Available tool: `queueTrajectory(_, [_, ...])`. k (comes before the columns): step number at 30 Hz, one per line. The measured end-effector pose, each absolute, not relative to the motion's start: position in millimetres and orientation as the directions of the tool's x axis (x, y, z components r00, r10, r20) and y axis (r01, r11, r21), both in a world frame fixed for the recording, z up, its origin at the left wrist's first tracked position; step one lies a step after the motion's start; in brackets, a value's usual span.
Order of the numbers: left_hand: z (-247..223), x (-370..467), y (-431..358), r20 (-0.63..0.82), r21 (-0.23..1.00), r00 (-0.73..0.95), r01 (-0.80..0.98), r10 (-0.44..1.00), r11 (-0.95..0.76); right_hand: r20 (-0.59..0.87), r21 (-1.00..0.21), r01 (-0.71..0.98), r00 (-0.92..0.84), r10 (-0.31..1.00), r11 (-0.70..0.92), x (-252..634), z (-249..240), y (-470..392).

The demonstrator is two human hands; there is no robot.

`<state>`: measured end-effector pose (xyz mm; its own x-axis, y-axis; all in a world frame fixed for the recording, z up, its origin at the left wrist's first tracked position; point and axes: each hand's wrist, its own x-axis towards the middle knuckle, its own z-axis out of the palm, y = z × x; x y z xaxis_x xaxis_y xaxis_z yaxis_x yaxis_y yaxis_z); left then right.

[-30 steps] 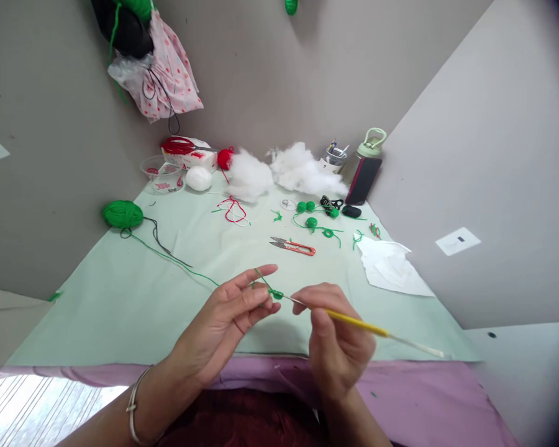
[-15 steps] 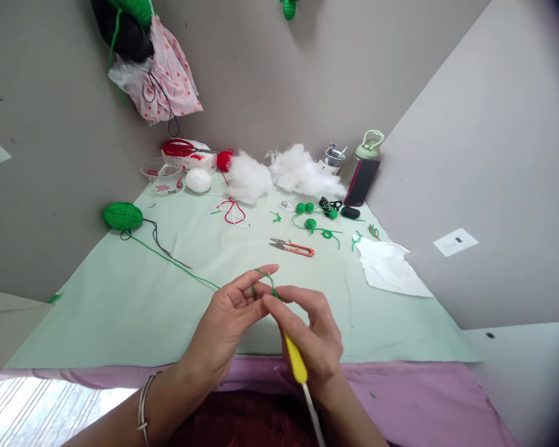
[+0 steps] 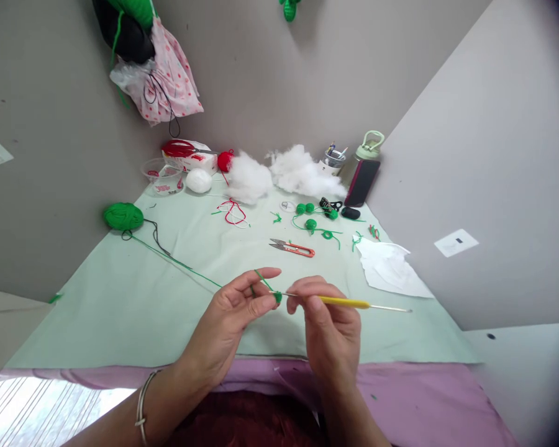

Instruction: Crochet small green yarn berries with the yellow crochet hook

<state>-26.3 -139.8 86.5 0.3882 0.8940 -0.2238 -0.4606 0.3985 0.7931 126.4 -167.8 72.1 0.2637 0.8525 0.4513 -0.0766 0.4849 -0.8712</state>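
Observation:
Between thumb and fingers, my left hand (image 3: 230, 316) pinches a small green crochet piece (image 3: 278, 298). Green yarn (image 3: 177, 261) runs over my raised left index finger and back to a green yarn ball (image 3: 123, 216) at the left. My right hand (image 3: 330, 326) is closed around a yellow-handled crochet hook (image 3: 345, 302), held nearly level. The hook's thin left end meets the green piece, and its other metal end points right.
Orange thread snips (image 3: 292, 248) lie beyond my hands. Behind them are small green crocheted balls (image 3: 310, 225), white stuffing (image 3: 302, 174) and a white yarn ball (image 3: 198, 180). A bottle (image 3: 370, 146) with a phone (image 3: 362, 182) leaning on it stands back right; white paper (image 3: 394, 267) lies right.
My right hand has moved right and turned the crochet hook from steeply slanted to nearly level. The green piece now shows at my left fingertips. My left hand stays almost in place.

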Motion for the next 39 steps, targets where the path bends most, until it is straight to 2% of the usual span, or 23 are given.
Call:
queueTrajectory(4, [83.2, -25.2, -140.7, -0.164, 0.859, 0.389, -0.395, 0.907, 0.325, 0.492, -0.866, 0.017, 0.215, 0.844, 0.5, 121.1, 73.1, -167.9])
queueTrajectory(6, [82.8, -24.4, -140.7, -0.16, 0.861, 0.373, -0.4, 0.914, 0.313, 0.55, -0.834, 0.167, 0.179, 0.816, 0.526, 120.4, 71.1, -170.0])
queueTrajectory(9, [83.1, -22.5, -140.7, -0.208, 0.81, 0.372, -0.452, 0.905, 0.372, 0.724, -0.617, 0.504, 0.063, 0.687, 0.604, 120.9, 63.4, -173.3])
queueTrajectory(11, [82.4, -22.4, -139.4, -0.265, 0.73, 0.437, -0.491, 0.859, 0.475, 0.776, -0.51, 0.592, 0.003, 0.631, 0.624, 122.1, 59.6, -173.9])
queueTrajectory(12, [81.7, -23.1, -138.1, -0.287, 0.686, 0.479, -0.502, 0.83, 0.526, 0.771, -0.528, 0.574, 0.014, 0.637, 0.626, 123.1, 59.3, -173.6])
queueTrajectory(15, [79.1, -27.1, -132.4, -0.307, 0.615, 0.541, -0.515, 0.783, 0.597, 0.647, -0.747, 0.35, 0.184, 0.74, 0.565, 127.0, 65.0, -170.4])
queueTrajectory(17, [78.3, -29.2, -129.6, -0.293, 0.649, 0.51, -0.515, 0.809, 0.56, 0.538, -0.842, 0.153, 0.284, 0.793, 0.517, 129.2, 70.6, -167.8])
queueTrajectory(19, [78.6, -28.9, -130.0, -0.24, 0.734, 0.445, -0.498, 0.863, 0.462, 0.484, -0.869, 0.046, 0.295, 0.824, 0.493, 128.9, 73.4, -166.4])
queueTrajectory(20, [79.0, -27.9, -131.3, -0.204, 0.782, 0.409, -0.479, 0.89, 0.399, 0.493, -0.867, 0.065, 0.267, 0.828, 0.495, 127.5, 73.3, -166.2])
queueTrajectory(22, [79.3, -25.3, -134.9, -0.14, 0.848, 0.359, -0.437, 0.923, 0.299, 0.589, -0.804, 0.245, 0.203, 0.783, 0.542, 122.7, 70.3, -167.1])
queueTrajectory(24, [78.8, -23.4, -137.8, -0.134, 0.856, 0.371, -0.424, 0.919, 0.296, 0.722, -0.655, 0.453, 0.141, 0.677, 0.604, 117.4, 66.2, -168.8])
queueTrajectory(26, [78.1, -23.3, -138.3, -0.164, 0.834, 0.419, -0.424, 0.893, 0.352, 0.789, -0.576, 0.513, 0.145, 0.597, 0.636, 114.5, 63.8, -169.9])
queueTrajectory(28, [78.2, -24.9, -137.0, -0.183, 0.824, 0.445, -0.417, 0.876, 0.384, 0.738, -0.659, 0.413, 0.191, 0.647, 0.629, 115.7, 64.4, -169.4])
queueTrajectory(30, [79.6, -27.3, -135.6, -0.186, 0.829, 0.443, -0.408, 0.877, 0.383, 0.607, -0.794, 0.209, 0.228, 0.762, 0.57, 120.1, 66.9, -166.9])
queueTrajectory(32, [81.9, -29.5, -135.3, -0.184, 0.832, 0.444, -0.404, 0.877, 0.379, 0.464, -0.876, -0.019, 0.235, 0.854, 0.482, 125.4, 69.7, -163.4])
queueTrajectory(35, [85.1, -31.6, -136.2, -0.178, 0.839, 0.457, -0.393, 0.872, 0.377, 0.32, -0.889, -0.267, 0.217, 0.922, 0.372, 130.4, 73.0, -159.1])
queueTrajectory(39, [86.3, -33.6, -135.8, -0.186, 0.853, 0.463, -0.362, 0.867, 0.377, 0.267, -0.884, -0.343, 0.187, 0.946, 0.317, 131.4, 76.3, -159.9])
